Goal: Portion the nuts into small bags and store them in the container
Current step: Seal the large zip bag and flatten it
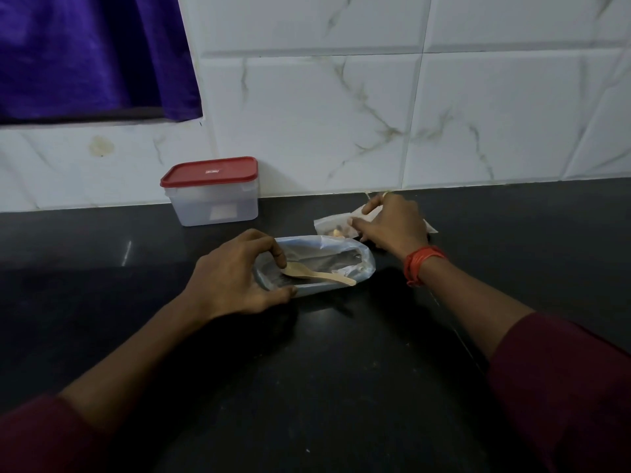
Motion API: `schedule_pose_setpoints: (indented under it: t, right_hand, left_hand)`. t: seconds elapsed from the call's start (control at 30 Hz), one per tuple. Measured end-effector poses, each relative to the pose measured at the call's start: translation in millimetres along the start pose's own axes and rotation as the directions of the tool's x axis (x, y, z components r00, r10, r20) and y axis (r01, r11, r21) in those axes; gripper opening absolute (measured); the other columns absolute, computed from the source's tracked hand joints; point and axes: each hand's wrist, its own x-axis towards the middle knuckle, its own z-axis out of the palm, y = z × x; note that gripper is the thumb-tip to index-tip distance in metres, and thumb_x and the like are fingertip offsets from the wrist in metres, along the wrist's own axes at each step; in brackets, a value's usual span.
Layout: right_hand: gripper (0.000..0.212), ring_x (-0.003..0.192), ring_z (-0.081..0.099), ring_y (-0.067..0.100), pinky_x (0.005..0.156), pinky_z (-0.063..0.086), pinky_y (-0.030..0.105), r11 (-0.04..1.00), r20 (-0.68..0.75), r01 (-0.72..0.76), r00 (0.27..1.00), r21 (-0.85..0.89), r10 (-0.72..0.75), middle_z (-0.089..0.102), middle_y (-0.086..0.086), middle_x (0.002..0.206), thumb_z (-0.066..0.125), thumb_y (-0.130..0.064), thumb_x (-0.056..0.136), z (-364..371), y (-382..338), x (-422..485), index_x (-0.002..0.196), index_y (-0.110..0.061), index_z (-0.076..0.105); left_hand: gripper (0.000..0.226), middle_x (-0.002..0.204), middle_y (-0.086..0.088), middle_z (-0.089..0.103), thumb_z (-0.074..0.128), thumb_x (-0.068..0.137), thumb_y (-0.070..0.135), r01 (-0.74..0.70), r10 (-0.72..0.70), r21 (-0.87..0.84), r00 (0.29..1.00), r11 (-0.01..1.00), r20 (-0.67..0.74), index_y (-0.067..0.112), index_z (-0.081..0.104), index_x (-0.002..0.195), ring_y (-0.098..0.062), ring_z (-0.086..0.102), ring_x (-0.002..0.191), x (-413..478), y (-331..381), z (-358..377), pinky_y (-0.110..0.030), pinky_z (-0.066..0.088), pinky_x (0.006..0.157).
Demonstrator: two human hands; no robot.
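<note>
Now the left hand [232, 278] grips the open large plastic bag [362, 268]; right of it, the right hand [392, 223] pinches a small bag [327, 227], and if it tips unsealed, its nuts [336, 231] may spill.

1. Big bag [345, 262]: clear bluish plastic, lying flat on the dark counter at frame centre. It looks nearly empty. My left hand [235, 278] grips its left end, thumb on the near edge and index finger on top.
2. Spoon [317, 273]: small and wooden, lying across the big bag, bowl left, handle pointing right. Can't tell if it's inside the plastic or on top.
3. Small bag [329, 227]: clear, flat on the counter just right of centre, behind the big bag. My right hand [389, 223] holds it and covers most of it.
4. Nuts [337, 230]: a few pale and brown pieces, seen through the small bag's left end.
5. Container [213, 199]: translucent box, red lid on, upright against the tiled wall, left of centre, well apart from both bags.
</note>
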Motion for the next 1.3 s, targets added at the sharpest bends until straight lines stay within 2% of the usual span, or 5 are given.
schedule_pose_setpoints:
  t: [0.1, 0.27, 0.5, 1.07, 1.3]
  right_hand:
    - [0.021, 0.068, 0.067, 0.007, 0.069, 0.054, 0.029, 0.980, -0.072, 0.155, 0.987, 0.128, -0.147, 0.069, -0.007, 0.066, 0.078, -0.043, 0.079, -19, -10, -10, 0.082, -0.026, 0.067]
    - [0.024, 0.057, 0.058, 0.000, 0.057, 0.037, 0.013, 0.828, 0.248, 0.560, 0.802, 0.002, -0.543, 0.065, -0.011, 0.060, 0.073, -0.054, 0.081, -48, -25, -45, 0.077, -0.030, 0.076]
    - [0.032, 0.077, 0.061, 0.000, 0.063, 0.037, 0.016, 0.717, 0.520, 0.685, 0.663, -0.130, -0.539, 0.068, -0.019, 0.073, 0.077, -0.060, 0.075, -51, -23, -56, 0.095, -0.036, 0.071]
    - [0.005, 0.063, 0.068, 0.004, 0.065, 0.053, 0.013, 0.787, -0.242, 0.571, 0.818, 0.234, -0.522, 0.070, -0.013, 0.069, 0.080, -0.019, 0.079, -55, -55, -50, 0.083, -0.017, 0.079]
    - [0.013, 0.076, 0.069, 0.008, 0.077, 0.058, 0.029, 0.902, -0.112, 0.427, 0.901, 0.060, -0.418, 0.075, -0.007, 0.077, 0.072, -0.031, 0.085, 0, -74, 0, 0.090, -0.023, 0.081]
  left_hand:
    - [0.062, 0.121, 0.025, 0.048, 0.055, 0.059, 0.088, 0.000, 0.000, -0.011, 1.000, 1.000, -0.008, 0.042, 0.062, 0.099, 0.012, 0.047, 0.095, 0, 1, 0, -0.019, 0.043, 0.070]
    - [0.066, 0.122, 0.024, 0.048, 0.057, 0.060, 0.088, -0.008, 0.008, 0.016, 1.000, 1.000, -0.012, 0.044, 0.059, 0.109, 0.009, 0.048, 0.092, 0, 0, -1, -0.015, 0.039, 0.066]
    - [0.066, 0.122, 0.020, 0.053, 0.060, 0.063, 0.084, -0.008, 0.008, 0.018, 1.000, 1.000, -0.018, 0.043, 0.056, 0.115, 0.005, 0.049, 0.092, 1, -2, 2, -0.015, 0.038, 0.066]
    - [0.064, 0.121, 0.017, 0.057, 0.064, 0.060, 0.081, 0.023, -0.025, -0.088, 1.000, 0.996, -0.018, 0.044, 0.057, 0.113, -0.004, 0.056, 0.099, 2, -15, -1, -0.034, 0.054, 0.076]
    - [0.065, 0.121, 0.020, 0.056, 0.069, 0.061, 0.080, 0.020, -0.017, -0.075, 0.999, 0.997, 0.033, 0.044, 0.059, 0.114, -0.003, 0.057, 0.101, 0, -26, -9, -0.033, 0.057, 0.079]
